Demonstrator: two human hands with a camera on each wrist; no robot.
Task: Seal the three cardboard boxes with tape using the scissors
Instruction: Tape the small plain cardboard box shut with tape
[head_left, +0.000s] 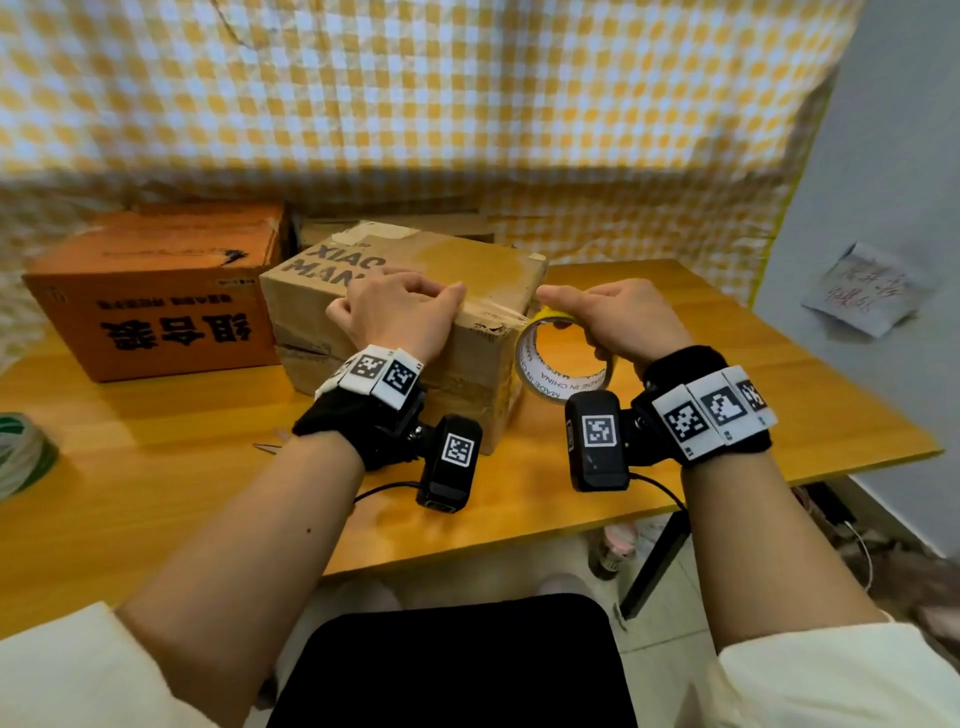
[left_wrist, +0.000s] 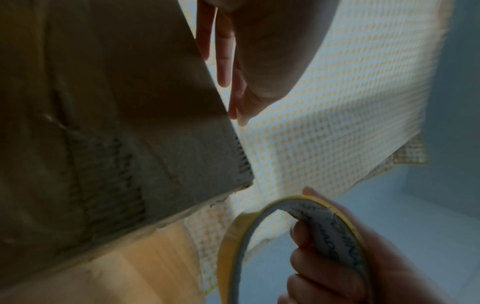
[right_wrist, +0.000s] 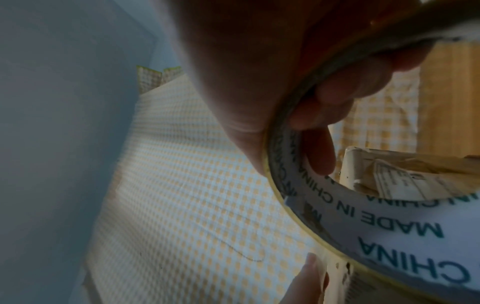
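Taping the brown cardboard box on the counter.

The left hand (head_left: 400, 306) lies with its fingers (head_left: 447, 296) flat on the top front edge of the brown box (head_left: 467, 270), pressing down. Just beside those fingertips, off the box's right corner, the right hand (head_left: 618, 317) grips the yellow tape roll (head_left: 561, 364), its fingers (left_wrist: 301, 232) curled through the core and the thumb on the outer rim. An orange box (head_left: 156, 291) stands beyond the left hand's knuckles on the counter (head_left: 727, 405).

scissors (head_left: 267, 446) mostly hidden behind left forearm, green tape roll (head_left: 23, 452) cut off at left edge
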